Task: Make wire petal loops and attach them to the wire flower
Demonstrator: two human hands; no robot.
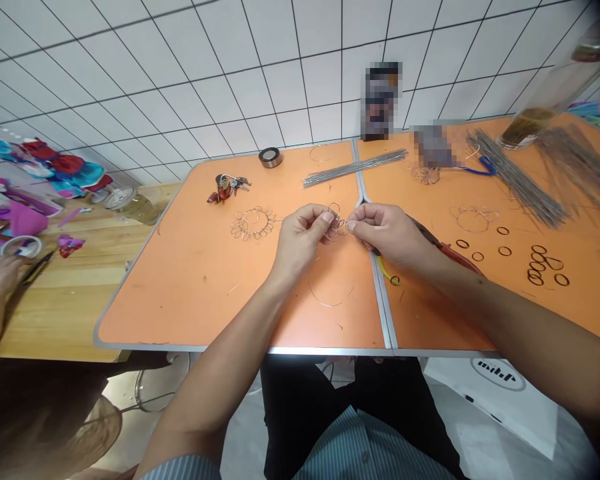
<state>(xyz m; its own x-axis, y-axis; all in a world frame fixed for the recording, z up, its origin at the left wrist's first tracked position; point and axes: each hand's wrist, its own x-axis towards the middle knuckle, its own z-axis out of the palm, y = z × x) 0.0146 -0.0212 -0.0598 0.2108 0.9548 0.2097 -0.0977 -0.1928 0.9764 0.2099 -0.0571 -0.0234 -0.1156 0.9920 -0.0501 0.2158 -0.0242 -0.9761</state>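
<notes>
Near the middle of the orange table, my left hand [305, 233] pinches a small looped piece of thin wire [335, 230] between thumb and fingers. My right hand [383, 230] closes thumb and fingertips at the wire's right side. A flower-like ring of wire loops [253, 223] lies left of my left hand. Under my right hand and forearm, pliers with red handles [455, 257] are partly hidden, and a yellow curved piece [387, 270] shows beside them. A bent length of wire [330, 305] rests nearer the table's front edge.
Bundles of straight wire [355, 168] lie towards the back, with more wire bundles [523, 180] at right. Several dark rings [537, 263] lie at right. Keys [230, 187] and a tape roll [270, 157] sit back left. Another person's hand [0, 277] is at far left.
</notes>
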